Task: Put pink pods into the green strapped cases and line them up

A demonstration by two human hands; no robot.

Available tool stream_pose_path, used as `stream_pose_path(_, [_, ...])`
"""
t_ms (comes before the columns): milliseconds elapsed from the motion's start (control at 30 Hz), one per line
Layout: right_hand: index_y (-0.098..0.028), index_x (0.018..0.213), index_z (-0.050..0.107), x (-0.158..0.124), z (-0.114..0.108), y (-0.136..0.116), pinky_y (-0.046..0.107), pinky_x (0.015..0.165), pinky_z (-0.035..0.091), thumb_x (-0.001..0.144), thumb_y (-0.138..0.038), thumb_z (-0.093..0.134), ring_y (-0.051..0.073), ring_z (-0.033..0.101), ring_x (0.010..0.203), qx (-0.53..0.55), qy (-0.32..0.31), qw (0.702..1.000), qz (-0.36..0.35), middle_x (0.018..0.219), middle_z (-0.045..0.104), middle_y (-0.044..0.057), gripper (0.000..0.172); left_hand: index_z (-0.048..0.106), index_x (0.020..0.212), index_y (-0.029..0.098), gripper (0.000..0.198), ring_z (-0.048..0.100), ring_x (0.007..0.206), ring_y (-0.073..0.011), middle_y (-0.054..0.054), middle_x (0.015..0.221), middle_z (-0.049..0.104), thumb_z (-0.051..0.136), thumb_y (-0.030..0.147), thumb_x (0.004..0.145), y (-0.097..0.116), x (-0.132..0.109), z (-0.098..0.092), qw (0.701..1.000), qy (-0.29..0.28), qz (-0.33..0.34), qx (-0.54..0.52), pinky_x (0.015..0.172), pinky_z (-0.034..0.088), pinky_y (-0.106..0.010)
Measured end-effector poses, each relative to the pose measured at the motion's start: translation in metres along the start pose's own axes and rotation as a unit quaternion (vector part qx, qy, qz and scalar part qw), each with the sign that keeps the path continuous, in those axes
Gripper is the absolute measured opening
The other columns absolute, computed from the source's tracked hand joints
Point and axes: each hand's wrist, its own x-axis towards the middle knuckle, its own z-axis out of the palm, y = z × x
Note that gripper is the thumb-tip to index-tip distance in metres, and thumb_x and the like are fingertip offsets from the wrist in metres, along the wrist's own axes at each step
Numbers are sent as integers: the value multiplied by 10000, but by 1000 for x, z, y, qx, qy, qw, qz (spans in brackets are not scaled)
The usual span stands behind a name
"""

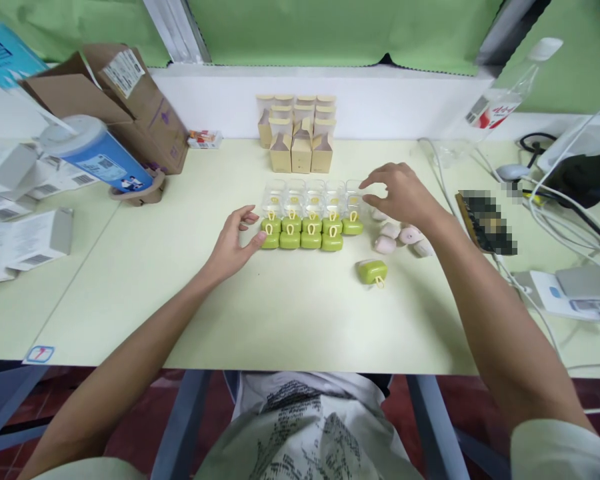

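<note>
My left hand [237,243] is beside the left end of two rows of small green cases with yellow loops [290,238], thumb and fingers apart. Behind them stand clear plastic holders [315,197] in rows. At their right end my right hand [397,193] hovers with thumb and fingers spread, close to the last clear holder [353,195]; I cannot tell whether it touches. A single green case [373,271] lies nearer me, its loop toward me. Several pale pink rounded cases [386,245] lie loose below my right hand, partly hidden by it.
Open small cardboard boxes [301,153] stand against the wall. At left are a large brown carton [115,107], a blue tub [103,153] and stacked white boxes [35,237]. A plastic bottle [505,100], white cables [445,180] and a blurred-out dark device [487,223] occupy the right.
</note>
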Motion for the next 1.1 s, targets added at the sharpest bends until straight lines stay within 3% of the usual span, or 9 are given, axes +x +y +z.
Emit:
stream_pose_path(267, [-277,986,798,24,23,5,578,1062,567,953,-293,694,318,688,1180,45,-67,996,45,1254,751,128,110,492,1520,226,638,651,1280,-270,-148,1371,680,591,630,1035,-1,0,1,1000,10,-18,-10,1135,522,-507])
stream_pose_path(433, [-244,1155,790,16,4,-14,553,1077,557,984,-289,710,304,679,1196,34,-54,996,68,1332,717,142,194,494,1519,232,626,660,1269,-266,-145,1350,686,603,620,1040,-5,0,2,1000,13,-6,-16,1118,530,-499])
stream_pose_path(567, [-174,1275,769,-27,-27,-50,452,905,577,1067,-368,620,242,718,925,33,-14,997,65,1270,721,163,321,542,1464,233,518,680,1228,-244,-132,1319,674,598,557,1064,1,0,0,997,68,18,-18,1040,575,-442])
stream_pose_path(633, [-209,1189,792,-63,-33,-68,400,783,559,1056,-504,659,230,714,831,49,-74,996,1,1151,777,110,350,598,1375,237,419,693,1168,-232,-111,1262,676,602,520,1067,11,-1,-3,992,115,49,3,982,593,-418])
stream_pose_path(700, [-212,1235,778,-101,-26,-81,384,689,541,972,-548,768,312,725,964,-25,-106,993,-54,1221,770,148,426,640,1267,242,314,696,1088,-230,-90,1171,691,602,481,1065,24,-4,-4,983,159,88,37,930,599,-418])
stream_pose_path(767, [-200,1153,780,-130,-13,-88,413,720,562,965,-379,784,381,703,1103,-103,-94,988,-69,1196,760,178,260,654,1182,252,212,692,1032,-242,-78,1084,707,597,415,1059,41,-11,-1,973,173,133,69,906,601,-447])
stream_pose_path(833, [-205,1173,757,-145,-1,-89,451,787,595,1006,-277,703,376,705,1123,-78,-69,993,-62,1225,751,185,190,652,1141,272,120,698,1003,-252,-70,1039,720,600,306,1038,58,-20,4,968,135,193,84,895,608,-474])
stream_pose_path(933, [-235,1302,701,-142,-2,-86,454,817,624,1055,-347,642,309,739,1016,118,-50,991,-29,1226,763,145,277,648,1210,305,279,719,1024,-238,-65,1076,736,594,137,995,86,-29,17,938,32,335,85,877,638,-447])
stream_pose_path(1100, [-292,1135,781,-101,-22,-95,409,832,641,1047,-597,647,263,765,1010,455,-102,885,0,1142,799,67,345,588,1506,309,443,630,1381,-270,-149,1479,661,614,217,1073,135,-4,30,904,-79,416,58,992,642,-442])
